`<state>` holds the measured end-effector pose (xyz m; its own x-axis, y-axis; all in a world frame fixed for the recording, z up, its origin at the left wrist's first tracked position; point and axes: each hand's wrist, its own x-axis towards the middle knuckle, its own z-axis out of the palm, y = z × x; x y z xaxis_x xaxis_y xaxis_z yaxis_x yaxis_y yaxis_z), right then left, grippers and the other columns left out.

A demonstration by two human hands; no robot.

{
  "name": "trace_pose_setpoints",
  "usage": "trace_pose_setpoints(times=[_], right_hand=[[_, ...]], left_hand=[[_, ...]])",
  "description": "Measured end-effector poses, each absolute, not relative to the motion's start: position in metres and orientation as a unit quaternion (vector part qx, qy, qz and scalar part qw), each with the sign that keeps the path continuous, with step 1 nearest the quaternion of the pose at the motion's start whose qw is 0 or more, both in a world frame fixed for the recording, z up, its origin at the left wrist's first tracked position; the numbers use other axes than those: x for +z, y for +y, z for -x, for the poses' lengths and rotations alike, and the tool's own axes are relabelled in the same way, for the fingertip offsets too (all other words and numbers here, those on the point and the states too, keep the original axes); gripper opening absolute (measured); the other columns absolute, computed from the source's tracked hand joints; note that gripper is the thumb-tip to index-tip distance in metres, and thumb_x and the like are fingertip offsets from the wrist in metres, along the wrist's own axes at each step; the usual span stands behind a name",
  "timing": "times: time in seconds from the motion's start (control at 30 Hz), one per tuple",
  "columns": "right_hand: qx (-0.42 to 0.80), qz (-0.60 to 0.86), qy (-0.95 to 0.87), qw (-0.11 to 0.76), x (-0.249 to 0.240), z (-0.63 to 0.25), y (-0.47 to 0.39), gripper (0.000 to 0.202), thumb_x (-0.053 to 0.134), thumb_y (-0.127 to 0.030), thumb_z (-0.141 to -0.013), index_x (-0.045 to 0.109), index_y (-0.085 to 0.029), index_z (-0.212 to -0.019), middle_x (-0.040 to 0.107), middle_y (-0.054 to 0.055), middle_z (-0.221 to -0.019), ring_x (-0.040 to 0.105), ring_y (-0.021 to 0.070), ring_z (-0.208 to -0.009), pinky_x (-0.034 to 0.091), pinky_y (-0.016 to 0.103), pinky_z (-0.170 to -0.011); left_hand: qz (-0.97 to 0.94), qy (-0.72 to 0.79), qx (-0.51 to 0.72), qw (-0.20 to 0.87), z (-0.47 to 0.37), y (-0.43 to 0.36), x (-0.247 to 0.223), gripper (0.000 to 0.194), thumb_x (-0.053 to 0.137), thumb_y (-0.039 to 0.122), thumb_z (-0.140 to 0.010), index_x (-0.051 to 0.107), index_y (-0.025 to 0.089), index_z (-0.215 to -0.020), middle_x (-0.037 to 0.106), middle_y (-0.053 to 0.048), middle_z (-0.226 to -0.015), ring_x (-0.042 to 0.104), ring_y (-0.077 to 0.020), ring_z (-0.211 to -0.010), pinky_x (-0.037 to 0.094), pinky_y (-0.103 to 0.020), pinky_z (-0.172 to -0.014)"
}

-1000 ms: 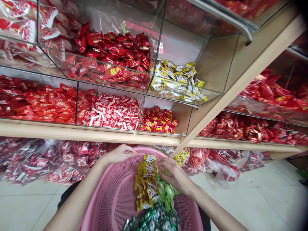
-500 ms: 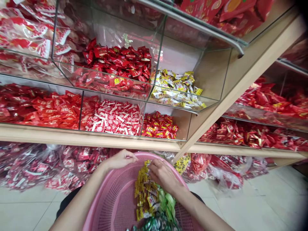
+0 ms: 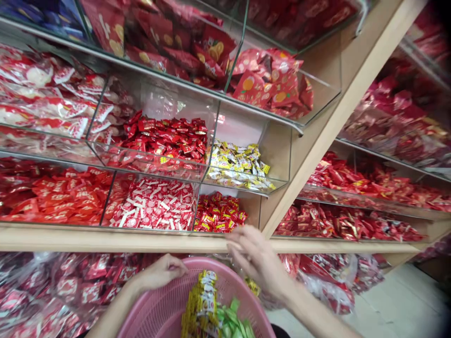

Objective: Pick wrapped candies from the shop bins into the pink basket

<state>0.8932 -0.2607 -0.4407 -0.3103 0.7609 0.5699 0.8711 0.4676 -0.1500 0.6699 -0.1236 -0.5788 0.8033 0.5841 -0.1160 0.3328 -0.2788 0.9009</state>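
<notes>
A pink mesh plastic basket (image 3: pixel 141 312) stands low in front of me, holding a strip of yellow-and-white wrapped candies (image 3: pixel 206 300) and pale green packets (image 3: pixel 235 321). My left hand (image 3: pixel 162 272) is closed at the basket's far left rim, fingertips curled on the edge. Above the right rim is my right hand (image 3: pixel 255 256), apart from the candies and slightly blurred. Its fingers are stretched out, and nothing shows between them. Just behind its fingertips lies a bin of small red-and-yellow candies (image 3: pixel 220 213).
Clear-fronted shelf bins hold red-wrapped candies (image 3: pixel 172 141), white-and-yellow candies (image 3: pixel 239 162) and red-and-white candies (image 3: pixel 155 204). A wooden upright (image 3: pixel 338 122) slants up to the right. Plastic bags of packets (image 3: pixel 324 281) lie beneath the wooden ledge (image 3: pixel 88 239), above the tiled floor.
My right hand has risen out of the basket toward the shelf ledge. The left hand stays at the rim. The view has tilted upward, showing more of the upper shelves.
</notes>
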Motion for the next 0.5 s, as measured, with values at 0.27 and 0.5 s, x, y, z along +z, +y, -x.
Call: trace_pose_setpoints(times=[0.27, 0.5], right_hand=[[-0.193, 0.575, -0.709, 0.360, -0.278, -0.927, -0.183, 0.027, 0.053, -0.022, -0.082, 0.062, -0.011, -0.105, 0.065, 0.005, -0.079, 0.058, 0.0140, -0.072, 0.045, 0.029, -0.072], [-0.065, 0.628, -0.756, 0.175, -0.276, -0.946, -0.122, 0.018, 0.065, -0.019, -0.072, 0.071, -0.010, -0.087, 0.070, 0.004, -0.083, 0.061, 0.0148, -0.077, 0.045, 0.022, -0.071]], left_hand=[[-0.785, 0.292, 0.123, 0.532, -0.671, -0.126, -0.577, 0.044, 0.055, 0.054, -0.075, 0.073, 0.014, -0.077, 0.068, -0.001, -0.071, 0.056, -0.0165, -0.071, 0.040, -0.024, -0.070], [-0.778, 0.305, 0.139, 0.531, -0.669, -0.120, -0.590, 0.045, 0.057, 0.054, -0.074, 0.073, 0.012, -0.081, 0.070, -0.004, -0.077, 0.058, -0.0197, -0.078, 0.042, -0.026, -0.075]])
